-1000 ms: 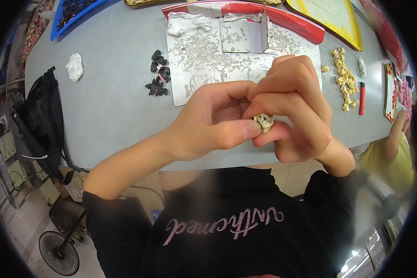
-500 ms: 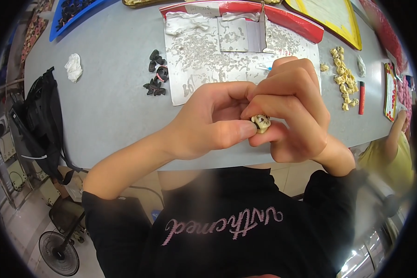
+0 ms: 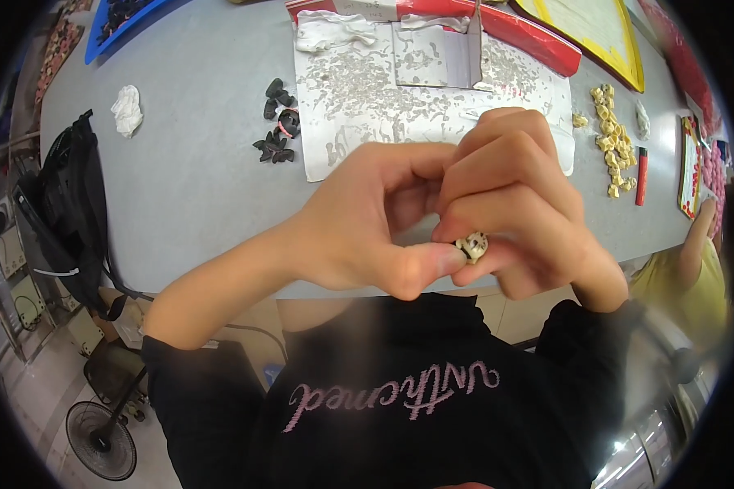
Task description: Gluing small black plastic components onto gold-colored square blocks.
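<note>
A small cream figurine piece (image 3: 474,244) with dark painted marks and a black part on its left side is between my two hands, just over the table's near edge. My right hand (image 3: 523,200) pinches it between thumb and curled forefinger. From the left, the thumb tip of my left hand (image 3: 359,224) presses on the black part; its other fingers curl behind my right hand and are partly hidden. Several loose cream pieces (image 3: 613,140) lie to the right of my hands. To the left are several black pieces (image 3: 275,148), one showing a pink edge.
Beyond my hands lies a grey-smudged white sheet (image 3: 347,102) with an open white box (image 3: 436,61) on it. A blue tray (image 3: 143,33) and a yellow-rimmed tray (image 3: 630,57) stand far back. Around them are a crumpled tissue (image 3: 127,112), a red stick (image 3: 642,178) and a black bag (image 3: 67,216).
Both hands have shifted slightly right and toward me with the cream figurine piece. It has turned a little in my fingers. The view has also shifted slightly.
</note>
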A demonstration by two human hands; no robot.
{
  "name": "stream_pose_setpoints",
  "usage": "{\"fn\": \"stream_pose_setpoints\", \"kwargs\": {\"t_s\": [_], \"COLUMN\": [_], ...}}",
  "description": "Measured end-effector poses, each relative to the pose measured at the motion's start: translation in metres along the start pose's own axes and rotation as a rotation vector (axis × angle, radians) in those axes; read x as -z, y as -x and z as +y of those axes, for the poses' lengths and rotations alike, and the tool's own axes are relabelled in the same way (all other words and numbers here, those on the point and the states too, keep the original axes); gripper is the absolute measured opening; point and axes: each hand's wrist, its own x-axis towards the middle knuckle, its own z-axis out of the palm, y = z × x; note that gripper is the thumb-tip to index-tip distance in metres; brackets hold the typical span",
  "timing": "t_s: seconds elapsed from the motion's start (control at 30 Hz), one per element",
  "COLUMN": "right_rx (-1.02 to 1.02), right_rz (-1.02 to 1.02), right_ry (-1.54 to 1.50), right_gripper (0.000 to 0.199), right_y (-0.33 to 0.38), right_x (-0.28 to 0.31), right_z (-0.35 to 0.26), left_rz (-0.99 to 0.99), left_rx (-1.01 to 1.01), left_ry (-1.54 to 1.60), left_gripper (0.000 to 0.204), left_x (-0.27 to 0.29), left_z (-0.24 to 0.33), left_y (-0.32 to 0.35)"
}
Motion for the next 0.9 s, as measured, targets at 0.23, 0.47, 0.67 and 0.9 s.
{"fn": "stream_pose_setpoints", "kwargs": {"t_s": [0.23, 0.47, 0.67, 0.9], "right_rx": [-0.132, -0.171, -0.137, -0.167], "right_rz": [-0.325, -0.282, -0.222, -0.121], "right_ry": [0.014, -0.140, -0.197, -0.315], "right_gripper": [0.032, 0.030, 0.025, 0.028], "right_y": [-0.004, 0.000, 0.003, -0.002], "right_x": [0.023, 0.020, 0.016, 0.016], "right_z": [-0.003, -0.002, 0.007, 0.006], "left_rz": [-0.056, -0.079, -0.069, 0.055], "left_rx": [-0.039, 0.013, 0.014, 0.050], "left_ry": [-0.345, -0.392, -0.394, -0.065], "left_gripper": [0.032, 0.029, 0.029, 0.034], "left_x": [0.013, 0.012, 0.013, 0.003], "left_z": [-0.008, -0.007, -0.007, 0.001], "left_y": [-0.005, -0.003, -0.004, -0.007]}}
